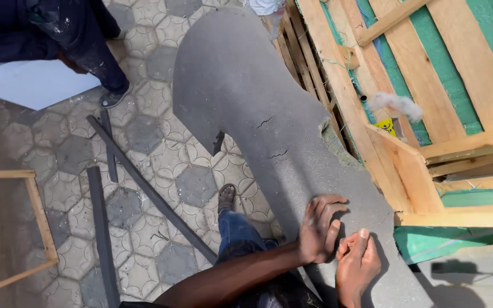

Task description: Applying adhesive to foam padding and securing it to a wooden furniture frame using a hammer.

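a small yellow label sat on the wooden frame, just right of the grey foam sheet, which leaned against that frame. the left hand pressed curled fingers on the sheet's lower part; the right hand pinched the sheet beside it. left of the sheet, dark strips lay on paving, near another person's legs.

Harsh daylight, sharply rendered

Hard shadows are cast rightward on the grey curved foam sheet; the pale wooden pallet frame is brightly lit, nearly glaring. Slight softness is seen at edges.
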